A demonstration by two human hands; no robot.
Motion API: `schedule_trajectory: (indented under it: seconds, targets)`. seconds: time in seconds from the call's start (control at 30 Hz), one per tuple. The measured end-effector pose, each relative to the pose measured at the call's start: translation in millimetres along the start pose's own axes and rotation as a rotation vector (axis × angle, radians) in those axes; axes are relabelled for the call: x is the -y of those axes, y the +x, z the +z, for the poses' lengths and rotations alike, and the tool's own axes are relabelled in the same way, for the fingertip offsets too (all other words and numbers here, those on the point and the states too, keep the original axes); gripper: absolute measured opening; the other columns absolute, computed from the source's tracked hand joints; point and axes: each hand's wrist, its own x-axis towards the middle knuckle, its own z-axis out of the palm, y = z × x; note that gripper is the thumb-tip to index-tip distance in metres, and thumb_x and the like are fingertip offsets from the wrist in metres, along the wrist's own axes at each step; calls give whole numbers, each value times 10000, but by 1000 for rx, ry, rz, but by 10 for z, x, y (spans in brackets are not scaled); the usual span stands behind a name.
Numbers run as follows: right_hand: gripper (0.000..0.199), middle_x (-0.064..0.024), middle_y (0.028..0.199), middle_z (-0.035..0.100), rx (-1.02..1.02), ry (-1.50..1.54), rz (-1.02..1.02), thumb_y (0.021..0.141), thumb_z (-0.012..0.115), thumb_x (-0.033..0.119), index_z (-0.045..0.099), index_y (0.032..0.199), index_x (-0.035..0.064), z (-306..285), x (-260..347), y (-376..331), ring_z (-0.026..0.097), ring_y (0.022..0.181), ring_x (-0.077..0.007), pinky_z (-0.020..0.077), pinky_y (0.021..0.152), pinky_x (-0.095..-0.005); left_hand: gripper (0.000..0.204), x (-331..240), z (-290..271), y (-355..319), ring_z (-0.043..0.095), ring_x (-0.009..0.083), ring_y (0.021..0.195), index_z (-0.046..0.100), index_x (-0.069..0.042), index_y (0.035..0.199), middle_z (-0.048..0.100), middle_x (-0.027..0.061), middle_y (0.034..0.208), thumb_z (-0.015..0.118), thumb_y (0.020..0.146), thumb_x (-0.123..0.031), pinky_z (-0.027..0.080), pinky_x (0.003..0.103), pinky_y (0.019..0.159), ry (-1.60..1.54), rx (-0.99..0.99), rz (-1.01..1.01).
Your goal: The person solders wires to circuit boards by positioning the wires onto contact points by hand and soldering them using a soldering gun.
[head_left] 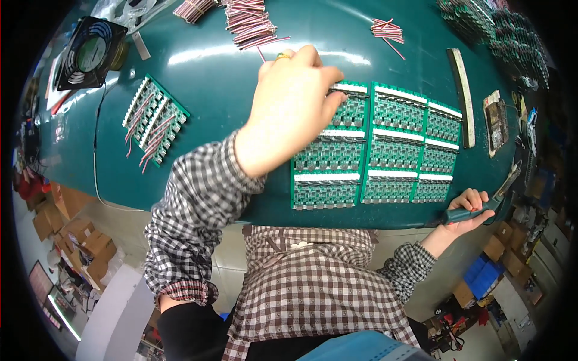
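My left hand [295, 99] reaches over the upper left end of the green circuit boards [394, 147], which lie in side-by-side panels with white strips and rows of small parts. Its thumb and forefinger close together at the top row of the left panel; what they hold, if anything, I cannot make out. Low on the right, at the table's front edge, my right hand [472, 207] wraps round the dark green handle of a soldering iron [457, 215]. Above my left hand lies a pile of red and white wires [250, 24], one of them reaching down beside my knuckles.
On the left lies another circuit board [156, 117] with wires on it, near a black fan [91, 53]. A smaller wire bunch [387, 30] is at the back. To the right are a pale bar [462, 96], a worn metal block [496, 123] and stacked boards [500, 30].
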Motion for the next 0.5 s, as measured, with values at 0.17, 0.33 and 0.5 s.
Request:
schedule_trajectory:
  seconds: [0.17, 0.33, 0.5]
  targets:
    - [298, 7, 733, 435, -30, 18, -46, 815, 680, 223, 471, 948, 59, 15, -7, 1, 442, 731, -125, 450, 607, -239, 294, -4, -175, -251, 560, 272, 864, 617, -47, 972, 579, 98, 955, 692, 688, -47, 441, 362, 750, -93, -219, 128]
    - [292, -5, 739, 427, -63, -31, -54, 818, 675, 211, 463, 943, 53, 58, 18, -26, 440, 726, -129, 460, 612, -246, 286, 199, -300, -563, 566, 259, 807, 633, -34, 917, 579, 93, 892, 703, 644, 11, 456, 343, 692, -53, -111, 147]
    - [271, -2, 724, 425, -64, 19, -26, 807, 684, 180, 473, 921, 55, 62, -31, 19, 447, 713, -128, 481, 635, -270, 326, 211, -166, -665, 575, 257, 804, 625, -24, 950, 571, 95, 902, 701, 636, 21, 471, 344, 694, -59, -87, 135]
